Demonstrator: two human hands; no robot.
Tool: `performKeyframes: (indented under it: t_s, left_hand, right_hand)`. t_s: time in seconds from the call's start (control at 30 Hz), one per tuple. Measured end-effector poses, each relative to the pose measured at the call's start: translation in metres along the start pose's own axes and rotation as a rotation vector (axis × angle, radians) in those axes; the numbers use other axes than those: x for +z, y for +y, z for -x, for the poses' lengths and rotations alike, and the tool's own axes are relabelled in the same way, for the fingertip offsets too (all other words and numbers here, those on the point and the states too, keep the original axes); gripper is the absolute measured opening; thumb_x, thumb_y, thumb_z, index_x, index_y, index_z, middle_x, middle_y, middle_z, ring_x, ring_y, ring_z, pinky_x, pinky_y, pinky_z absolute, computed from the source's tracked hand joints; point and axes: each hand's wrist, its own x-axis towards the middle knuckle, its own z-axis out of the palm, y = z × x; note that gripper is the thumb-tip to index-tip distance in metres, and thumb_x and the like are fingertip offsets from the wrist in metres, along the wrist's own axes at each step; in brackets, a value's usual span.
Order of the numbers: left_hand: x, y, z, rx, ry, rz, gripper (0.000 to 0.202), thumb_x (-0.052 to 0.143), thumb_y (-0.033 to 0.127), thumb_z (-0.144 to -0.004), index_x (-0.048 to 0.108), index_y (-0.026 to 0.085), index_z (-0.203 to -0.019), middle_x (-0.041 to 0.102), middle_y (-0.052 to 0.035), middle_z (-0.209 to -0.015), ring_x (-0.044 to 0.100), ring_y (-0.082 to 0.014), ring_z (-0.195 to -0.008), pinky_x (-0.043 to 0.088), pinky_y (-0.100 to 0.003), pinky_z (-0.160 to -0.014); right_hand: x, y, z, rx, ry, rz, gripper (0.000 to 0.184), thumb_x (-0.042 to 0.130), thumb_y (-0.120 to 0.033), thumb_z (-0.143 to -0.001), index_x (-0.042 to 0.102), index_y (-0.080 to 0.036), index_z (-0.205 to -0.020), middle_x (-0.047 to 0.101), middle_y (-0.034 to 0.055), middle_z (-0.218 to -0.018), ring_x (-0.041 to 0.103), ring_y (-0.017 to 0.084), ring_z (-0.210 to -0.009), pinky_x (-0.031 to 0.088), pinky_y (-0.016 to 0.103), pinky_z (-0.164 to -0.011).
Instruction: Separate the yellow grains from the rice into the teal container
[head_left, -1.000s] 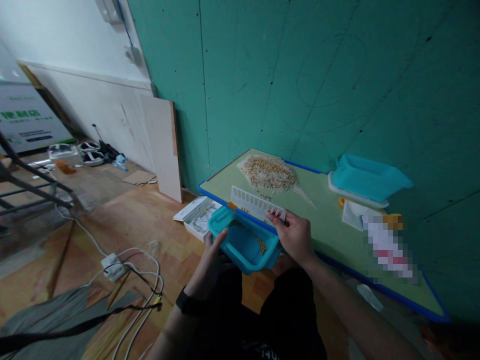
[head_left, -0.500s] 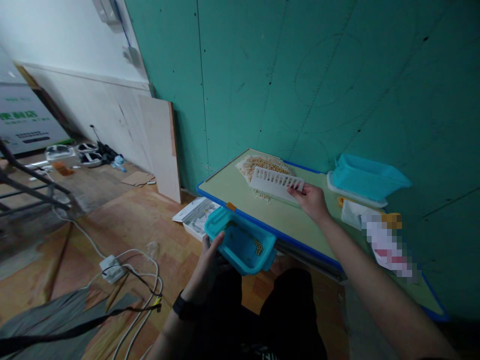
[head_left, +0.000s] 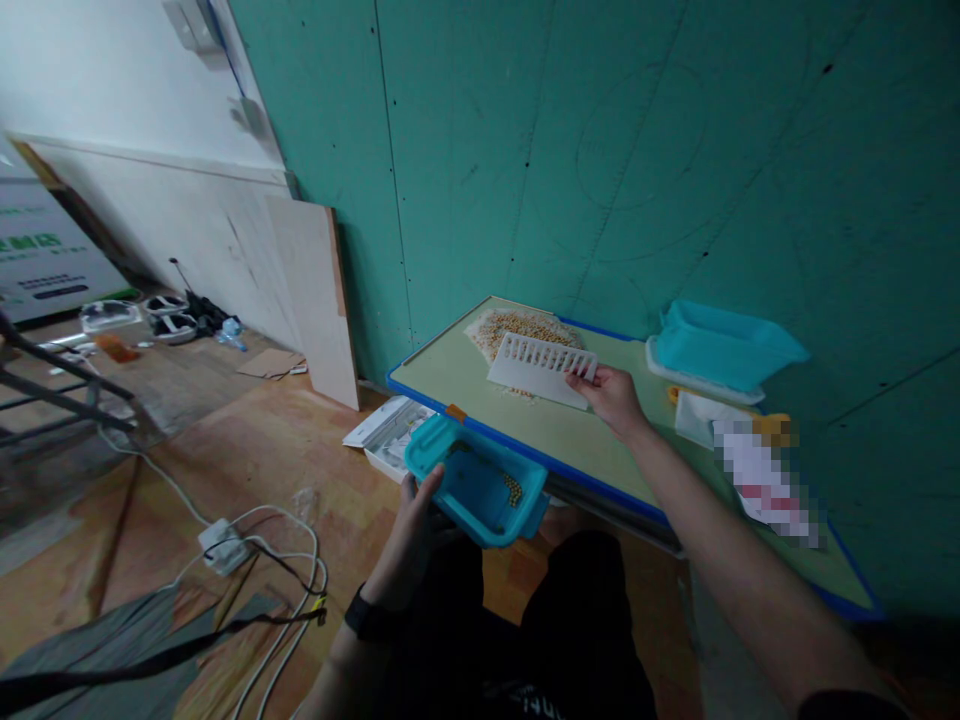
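My left hand (head_left: 417, 508) grips the near edge of a teal plastic bin (head_left: 478, 487), held just below the table's blue front edge (head_left: 495, 436); a few yellow grains lie inside it. My right hand (head_left: 611, 396) reaches over the green tabletop and pinches the right end of a white slotted scraper (head_left: 538, 368). The scraper's far edge rests against a pile of yellow grains (head_left: 517, 327) at the table's back left corner.
A second teal bin on a white lid (head_left: 716, 351) stands at the back right by the green wall, with white paper and a blurred packet beside it. An open white box (head_left: 386, 432) lies on the wooden floor below the table. Cables and a power strip (head_left: 223, 543) lie on the floor at left.
My right hand carried the white scraper from above the teal bin out across the table to the grain pile. The left hand kept the bin at the table edge.
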Motion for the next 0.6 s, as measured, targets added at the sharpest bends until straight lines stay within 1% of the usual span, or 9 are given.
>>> performKeyframes:
  t_s: [0.1,0.23,0.33,0.43,0.5,0.6]
  left_hand:
    - [0.0017,-0.0034,0.0005,0.039,0.009,-0.025,0.087,0.092,0.068,-0.096,0.049,0.038,-0.166,0.077,-0.0184,-0.157,0.087,-0.0384,-0.123,0.074,-0.049,-0.098]
    - [0.0018,-0.0043,0.0004,0.054,0.009,-0.038,0.090,0.093,0.069,-0.094,0.050,0.039,-0.167,0.079,-0.0178,-0.154,0.088,-0.0394,-0.122,0.074,-0.051,-0.098]
    - [-0.0001,-0.0045,-0.0014,0.047,0.009,-0.055,0.089,0.089,0.069,-0.098,0.046,0.040,-0.170,0.077,-0.0179,-0.156,0.088,-0.0385,-0.121,0.075,-0.050,-0.097]
    - [-0.0016,-0.0048,-0.0025,0.039,0.003,-0.063,0.085,0.085,0.067,-0.102,0.043,0.041,-0.171,0.073,-0.0172,-0.163,0.087,-0.0370,-0.123,0.074,-0.048,-0.097]
    - [-0.0017,-0.0047,-0.0026,0.037,-0.003,-0.064,0.082,0.083,0.067,-0.103,0.043,0.042,-0.170,0.073,-0.0168,-0.163,0.087,-0.0367,-0.125,0.074,-0.048,-0.098]
    - [-0.0016,-0.0045,-0.0032,0.034,0.005,-0.070,0.082,0.084,0.066,-0.103,0.043,0.041,-0.170,0.075,-0.0184,-0.158,0.087,-0.0374,-0.123,0.074,-0.049,-0.098]
  right_hand:
    - [0.0016,-0.0034,0.0019,0.012,0.009,-0.012,0.059,0.110,-0.069,-0.058,0.088,-0.020,-0.083,0.092,0.0109,-0.090,0.087,0.033,-0.089,0.070,0.044,-0.086]
    - [0.0019,-0.0061,0.0023,0.032,0.016,-0.018,0.054,0.111,-0.062,-0.060,0.088,-0.019,-0.083,0.091,0.0109,-0.090,0.088,0.035,-0.094,0.071,0.046,-0.088]
    - [0.0005,-0.0071,0.0006,0.051,0.039,-0.034,0.051,0.112,-0.058,-0.060,0.087,-0.020,-0.083,0.090,0.0089,-0.088,0.088,0.036,-0.095,0.071,0.048,-0.089]
    - [-0.0001,-0.0086,-0.0002,0.092,0.053,-0.026,0.049,0.113,-0.055,-0.060,0.087,-0.019,-0.082,0.090,0.0095,-0.088,0.088,0.036,-0.095,0.071,0.047,-0.090]
    - [0.0004,-0.0095,0.0004,0.105,0.050,-0.021,0.051,0.113,-0.056,-0.059,0.087,-0.019,-0.082,0.090,0.0102,-0.091,0.088,0.035,-0.096,0.071,0.048,-0.093]
    - [0.0012,-0.0095,0.0018,0.092,0.026,-0.021,0.055,0.113,-0.061,-0.057,0.087,-0.019,-0.082,0.091,0.0097,-0.091,0.088,0.035,-0.096,0.071,0.049,-0.096]
